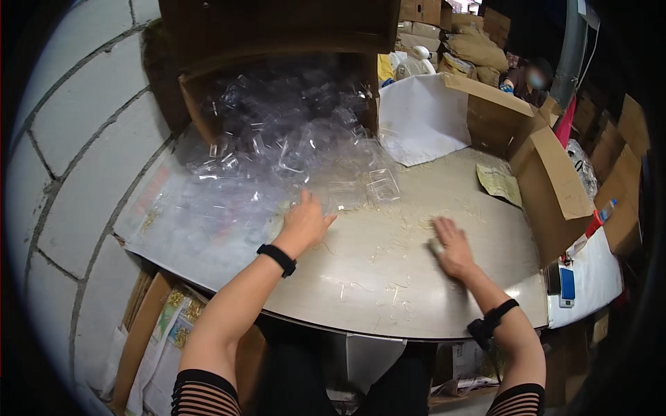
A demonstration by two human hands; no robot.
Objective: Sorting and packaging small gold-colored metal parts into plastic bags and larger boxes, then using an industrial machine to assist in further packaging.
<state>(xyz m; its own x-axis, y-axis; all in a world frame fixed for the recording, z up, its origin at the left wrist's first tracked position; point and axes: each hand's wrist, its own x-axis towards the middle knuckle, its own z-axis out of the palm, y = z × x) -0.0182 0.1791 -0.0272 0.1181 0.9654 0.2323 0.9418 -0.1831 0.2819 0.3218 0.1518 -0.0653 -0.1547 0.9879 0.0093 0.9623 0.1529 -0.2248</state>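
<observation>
My left hand (305, 218) reaches over the table at the near edge of a heap of clear plastic boxes (298, 149). Its fingers are spread and nothing shows in them. Two separate clear boxes, one a square box (383, 186), lie just beyond it. My right hand (452, 248) is low over the table's right half, fingers stretched out and slightly blurred, holding nothing. Thin gold-coloured wire pieces (394, 295) are scattered on the tabletop (305, 295) around and between both hands. Each wrist wears a black band.
An open cardboard box (194, 111) on its side holds more clear boxes at the back left. Cardboard flaps (555, 180) wall the right side, near a yellowish paper (499, 184). A small blue-topped device (567, 286) lies beyond the right edge. A person (531, 76) is behind.
</observation>
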